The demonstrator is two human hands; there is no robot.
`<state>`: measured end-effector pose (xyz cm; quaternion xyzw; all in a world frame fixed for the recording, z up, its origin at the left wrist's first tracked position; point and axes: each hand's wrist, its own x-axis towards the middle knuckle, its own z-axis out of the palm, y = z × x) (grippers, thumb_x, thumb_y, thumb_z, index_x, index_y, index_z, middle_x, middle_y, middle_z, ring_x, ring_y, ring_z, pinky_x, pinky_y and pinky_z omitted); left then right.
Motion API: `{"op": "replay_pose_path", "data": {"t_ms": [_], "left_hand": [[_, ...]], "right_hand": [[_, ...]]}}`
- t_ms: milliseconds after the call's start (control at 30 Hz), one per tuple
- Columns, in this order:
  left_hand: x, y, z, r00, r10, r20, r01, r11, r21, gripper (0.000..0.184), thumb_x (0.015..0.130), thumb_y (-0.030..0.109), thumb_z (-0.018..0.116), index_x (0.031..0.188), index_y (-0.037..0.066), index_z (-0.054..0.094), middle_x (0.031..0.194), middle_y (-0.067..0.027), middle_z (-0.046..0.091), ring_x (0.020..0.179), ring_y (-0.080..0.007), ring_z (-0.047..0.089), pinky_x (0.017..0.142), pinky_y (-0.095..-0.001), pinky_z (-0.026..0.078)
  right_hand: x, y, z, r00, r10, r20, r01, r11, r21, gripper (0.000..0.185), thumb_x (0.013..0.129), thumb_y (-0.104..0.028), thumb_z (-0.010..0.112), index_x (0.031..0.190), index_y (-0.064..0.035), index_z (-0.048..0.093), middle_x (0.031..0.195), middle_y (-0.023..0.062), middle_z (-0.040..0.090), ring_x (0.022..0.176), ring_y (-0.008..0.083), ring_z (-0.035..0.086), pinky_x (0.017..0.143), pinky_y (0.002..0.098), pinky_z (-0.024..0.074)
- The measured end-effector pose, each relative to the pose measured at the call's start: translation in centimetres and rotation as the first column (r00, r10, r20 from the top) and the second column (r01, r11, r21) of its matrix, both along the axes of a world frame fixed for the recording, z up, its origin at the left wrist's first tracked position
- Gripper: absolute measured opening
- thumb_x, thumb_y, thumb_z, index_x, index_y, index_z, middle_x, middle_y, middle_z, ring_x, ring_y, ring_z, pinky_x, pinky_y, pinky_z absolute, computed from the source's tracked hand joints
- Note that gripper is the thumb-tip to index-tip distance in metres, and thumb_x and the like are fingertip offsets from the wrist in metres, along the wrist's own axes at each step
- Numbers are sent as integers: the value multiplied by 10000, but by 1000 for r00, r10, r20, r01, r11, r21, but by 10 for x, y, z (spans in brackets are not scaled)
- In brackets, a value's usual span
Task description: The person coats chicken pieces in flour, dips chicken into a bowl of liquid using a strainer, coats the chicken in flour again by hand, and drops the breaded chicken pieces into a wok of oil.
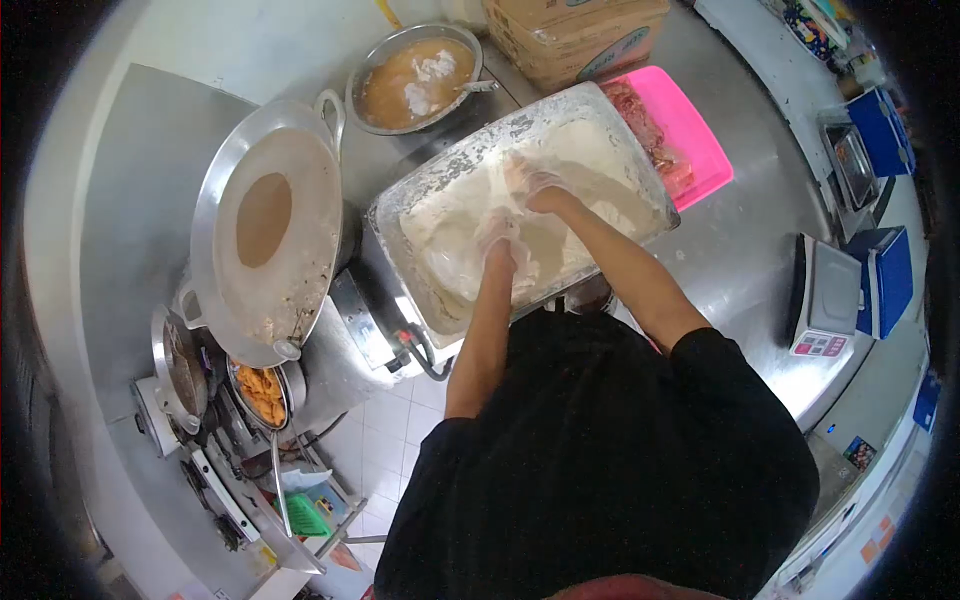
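A large metal tray of white flour lies in front of me, its rim battered and dusted. Both of my hands are down in the flour, each in a thin clear plastic glove coated white. My left hand is near the middle of the tray. A little farther back and to the right, my right hand points leftward, close to the left one but apart from it. White coating blurs the fingers into the flour, so their grip is hidden, as is anything they may hold.
Left of the tray stands a large wok of cloudy oil. Behind are a bowl of batter and a cardboard box. A pink bin of raw meat touches the tray's right side. Fried food sits lower left; a scale stands right.
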<state>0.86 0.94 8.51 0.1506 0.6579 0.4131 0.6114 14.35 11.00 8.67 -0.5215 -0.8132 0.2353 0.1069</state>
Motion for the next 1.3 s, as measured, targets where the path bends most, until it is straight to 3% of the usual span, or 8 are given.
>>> {"op": "replay_pose_path", "data": {"t_ms": [100, 167, 267, 633, 933, 1000, 1133, 1300], "left_hand": [[4, -13, 10, 907, -41, 420, -19, 990, 138, 274, 940, 309, 504, 1086, 94, 589, 949, -44, 615, 854, -174, 592, 719, -309, 499], [2, -10, 3, 812, 23, 584, -104, 989, 105, 245, 950, 287, 497, 1071, 95, 591, 925, -37, 615, 834, -163, 590, 693, -307, 502], [4, -10, 31, 743, -5, 669, -121, 983, 141, 212, 958, 265, 495, 1052, 102, 593, 898, -28, 609, 818, -148, 584, 666, -294, 502], [49, -5, 70, 977, 6, 215, -54, 975, 216, 181, 939, 253, 551, 1053, 113, 567, 841, -21, 593, 702, -135, 575, 577, -274, 489], [54, -9, 47, 637, 141, 758, -317, 944, 91, 191, 946, 277, 516, 1053, 125, 560, 849, 2, 574, 711, -128, 546, 583, -283, 477], [44, -9, 26, 471, -18, 882, -287, 942, 173, 187, 955, 278, 494, 1057, 135, 557, 844, 7, 570, 714, -126, 547, 582, -283, 477], [43, 0, -4, 691, -41, 721, -265, 914, 306, 196, 969, 272, 462, 1097, 142, 534, 843, 0, 560, 737, -123, 547, 607, -276, 481], [37, -5, 60, 984, 79, 162, -114, 968, 223, 353, 923, 341, 537, 1179, 100, 503, 976, -52, 594, 870, -181, 572, 732, -335, 487]], "right_hand": [[15, 8, -80, 984, 140, -110, -89, 923, 374, 448, 880, -282, 522, 1238, -13, 501, 1132, 175, 583, 1086, 308, 539, 950, 400, 408], [32, 6, -70, 918, -18, -395, 30, 999, 24, 393, 875, -267, 550, 1202, -49, 547, 1057, 119, 622, 1018, 284, 573, 898, 379, 442], [72, -26, -15, 593, -645, -482, -117, 524, -844, 361, 868, -268, 587, 1177, -81, 595, 1058, 59, 620, 983, 203, 576, 840, 314, 467], [90, -74, 71, 364, -724, -586, -244, 533, -810, 365, 882, -202, 620, 1202, -32, 577, 1113, 36, 621, 979, 144, 593, 829, 295, 504], [89, -99, 123, 74, -745, -663, -44, 662, -749, 509, 857, -197, 653, 1285, 5, 467, 1238, 86, 534, 1104, 163, 520, 902, 269, 439], [88, -92, 116, 446, -664, -600, 272, 739, -616, 531, 846, -196, 661, 1291, 9, 456, 1228, 95, 538, 1103, 180, 520, 918, 279, 430], [97, -71, 57, 626, -563, -540, 302, 813, -498, 595, 846, -217, 656, 1332, 18, 406, 1263, 114, 514, 1127, 195, 502, 934, 301, 416], [90, -83, 119, 338, -677, -653, 64, 709, -702, 655, 859, -265, 638, 1396, -28, 347, 1280, 112, 507, 1158, 193, 483, 944, 291, 404]]}}
